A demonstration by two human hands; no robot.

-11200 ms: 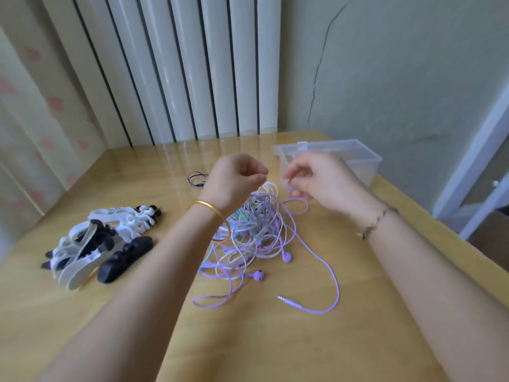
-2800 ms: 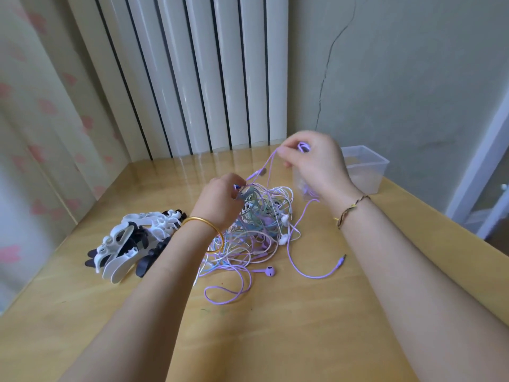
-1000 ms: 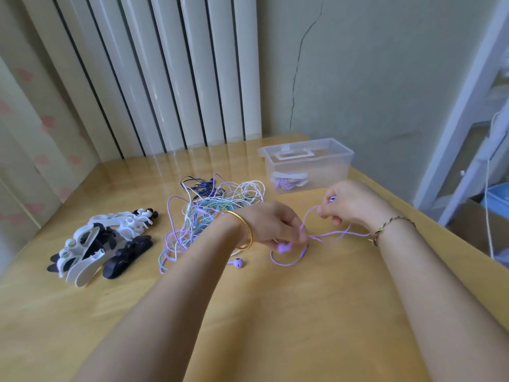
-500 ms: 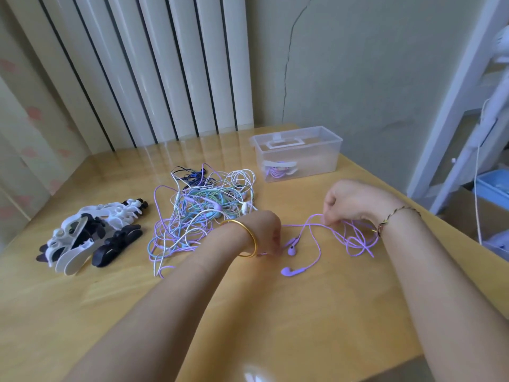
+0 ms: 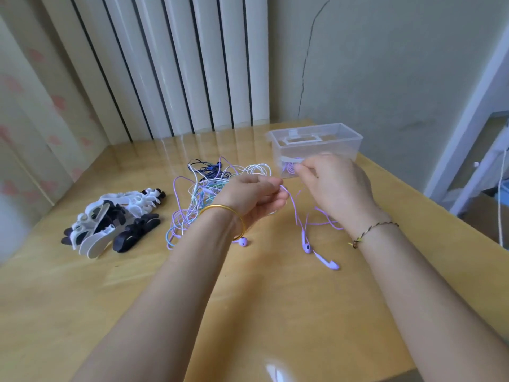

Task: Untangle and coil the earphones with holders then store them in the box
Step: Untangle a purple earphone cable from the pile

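Lifted, left hand (image 5: 256,194) and right hand (image 5: 336,186) hold purple earphones (image 5: 306,245) between them.

Lower centre: bare table (image 5: 248,312) between the two forearms, open for a pass.
Left middle: pile of black and white holders (image 5: 110,221) in the way; narrow bare strip between it and the tangle.
Centre: tangle of earphones (image 5: 203,194), loops lifting off the wood, just behind the left hand (image 5: 253,197).
Centre right: purple earphone (image 5: 296,213) pinched by both hands, hanging across the gap to the right hand (image 5: 336,186), buds lying on the wood below.
Upper right: box (image 5: 344,150), open-topped, partly behind the right hand; reachable from above.
Top: slats (image 5: 192,64) and wall (image 5: 385,64) closing the far side.
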